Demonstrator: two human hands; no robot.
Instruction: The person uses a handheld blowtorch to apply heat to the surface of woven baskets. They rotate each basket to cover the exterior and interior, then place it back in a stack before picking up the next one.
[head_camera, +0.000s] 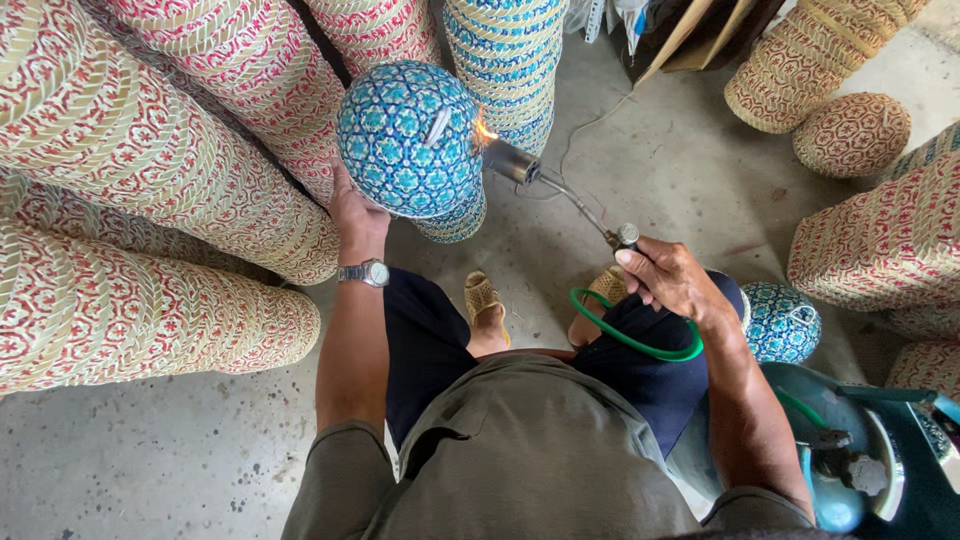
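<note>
Olive shirt (520, 460) and dark shorts are seen closest. Further out, a blue-patterned woven hat (408, 135) is held up by the left hand (357, 215), fingers closed on its underside. A gas torch (560, 190) is gripped by the right hand (672, 280) — its small flame (485, 130) touching the hat's edge — green hose (630, 335) looped below. Stacked red-patterned hats (140, 190) are seen left.

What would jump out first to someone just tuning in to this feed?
The small flame at the tip of the gas torch in the right hand, licking a blue patterned woven hat that the left hand holds up at centre top. Next, the long stacks of red patterned hats filling the left side.
</note>
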